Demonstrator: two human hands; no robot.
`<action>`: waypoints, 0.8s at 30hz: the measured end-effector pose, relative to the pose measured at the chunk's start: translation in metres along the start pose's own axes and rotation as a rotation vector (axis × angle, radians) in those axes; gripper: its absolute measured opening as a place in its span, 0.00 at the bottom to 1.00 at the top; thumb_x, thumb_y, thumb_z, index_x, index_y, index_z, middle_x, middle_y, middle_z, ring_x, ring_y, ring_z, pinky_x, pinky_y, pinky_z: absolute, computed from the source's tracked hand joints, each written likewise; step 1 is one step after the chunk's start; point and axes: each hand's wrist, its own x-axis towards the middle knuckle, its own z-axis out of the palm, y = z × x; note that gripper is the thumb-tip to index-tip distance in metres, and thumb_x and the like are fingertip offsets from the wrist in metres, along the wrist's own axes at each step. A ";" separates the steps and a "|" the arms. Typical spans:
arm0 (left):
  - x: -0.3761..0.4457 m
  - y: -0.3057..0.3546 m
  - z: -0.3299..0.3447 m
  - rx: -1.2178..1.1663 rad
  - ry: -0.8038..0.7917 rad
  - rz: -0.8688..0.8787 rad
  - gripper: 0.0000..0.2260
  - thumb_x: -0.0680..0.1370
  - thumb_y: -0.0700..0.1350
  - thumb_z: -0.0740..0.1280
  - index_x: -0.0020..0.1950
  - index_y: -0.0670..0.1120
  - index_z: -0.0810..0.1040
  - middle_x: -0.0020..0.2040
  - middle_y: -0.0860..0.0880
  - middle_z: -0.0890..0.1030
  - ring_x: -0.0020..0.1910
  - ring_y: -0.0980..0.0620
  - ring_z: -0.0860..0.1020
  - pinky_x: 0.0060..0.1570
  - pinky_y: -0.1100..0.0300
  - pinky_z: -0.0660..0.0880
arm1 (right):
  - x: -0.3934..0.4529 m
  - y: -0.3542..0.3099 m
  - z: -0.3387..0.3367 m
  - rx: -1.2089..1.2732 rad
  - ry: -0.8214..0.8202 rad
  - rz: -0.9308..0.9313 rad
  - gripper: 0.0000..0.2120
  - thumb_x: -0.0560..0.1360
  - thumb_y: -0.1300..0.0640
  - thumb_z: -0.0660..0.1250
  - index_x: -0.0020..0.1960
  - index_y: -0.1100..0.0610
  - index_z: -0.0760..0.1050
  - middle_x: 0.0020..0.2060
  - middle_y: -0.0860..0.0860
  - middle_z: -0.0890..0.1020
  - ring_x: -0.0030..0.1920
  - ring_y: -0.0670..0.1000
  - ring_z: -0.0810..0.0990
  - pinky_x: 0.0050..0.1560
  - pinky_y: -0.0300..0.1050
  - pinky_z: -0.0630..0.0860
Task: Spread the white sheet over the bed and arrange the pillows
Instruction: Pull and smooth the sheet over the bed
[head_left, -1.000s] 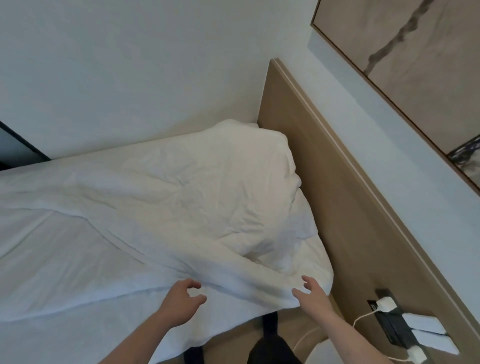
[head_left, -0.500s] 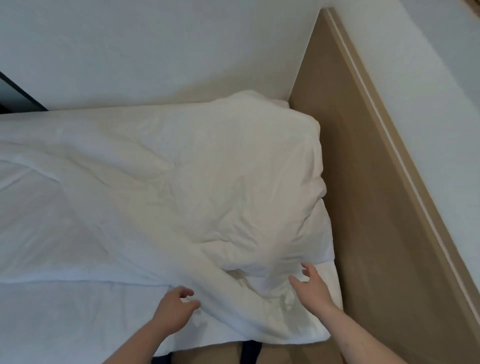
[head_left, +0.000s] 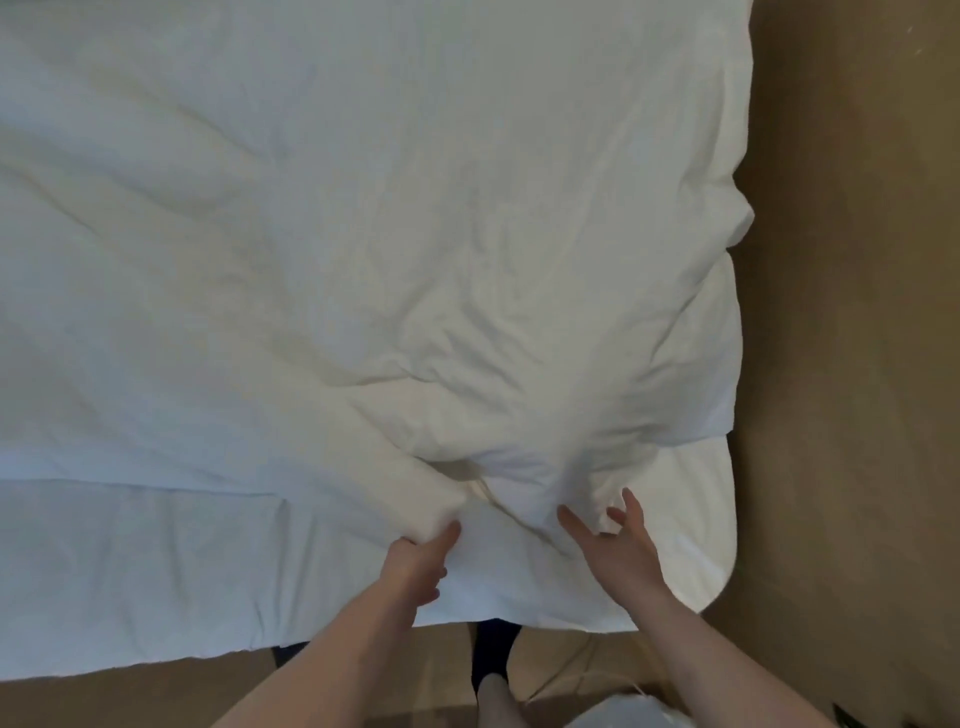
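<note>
Left hand (head_left: 415, 564) grips a white sheet (head_left: 363, 260) fold near the bed's edge; right hand (head_left: 615, 545) spread open, touching it. Spreading underway; next, pull it flat.

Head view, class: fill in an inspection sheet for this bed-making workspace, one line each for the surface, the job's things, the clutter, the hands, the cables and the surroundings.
Surface: bed covered in smooth white fabric along its near edge.
Job's things: white sheet lies rumpled over the bed, bunched near the hands; no pillow can be told apart.
Clutter: nothing seen on the bed.
Hands: left hand grips a fold of the sheet; right hand has its fingers spread, at the sheet's bunched edge.
Cables: thin pale cable runs across the floor near the foot.
Surroundings: brown headboard panel to the right; dark-socked foot below the bed edge.
</note>
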 end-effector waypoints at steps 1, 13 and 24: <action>0.000 -0.001 0.000 0.024 0.034 0.025 0.25 0.75 0.55 0.76 0.64 0.41 0.73 0.48 0.47 0.80 0.51 0.46 0.81 0.58 0.45 0.79 | 0.005 -0.009 0.002 0.025 0.004 -0.025 0.55 0.67 0.37 0.78 0.82 0.46 0.48 0.72 0.48 0.70 0.69 0.55 0.74 0.62 0.49 0.73; -0.102 0.010 -0.045 0.089 -0.107 0.213 0.09 0.77 0.45 0.73 0.56 0.44 0.84 0.49 0.51 0.88 0.51 0.50 0.85 0.59 0.50 0.79 | 0.003 -0.037 -0.024 -0.251 0.178 -0.147 0.09 0.77 0.53 0.62 0.46 0.53 0.81 0.45 0.53 0.85 0.46 0.57 0.81 0.47 0.48 0.78; -0.228 0.032 -0.093 -0.173 -0.106 0.276 0.07 0.75 0.42 0.71 0.40 0.40 0.85 0.39 0.45 0.86 0.38 0.46 0.84 0.40 0.53 0.78 | -0.101 0.052 -0.006 0.563 -0.037 0.477 0.55 0.61 0.14 0.54 0.80 0.45 0.59 0.79 0.53 0.62 0.77 0.61 0.62 0.75 0.63 0.62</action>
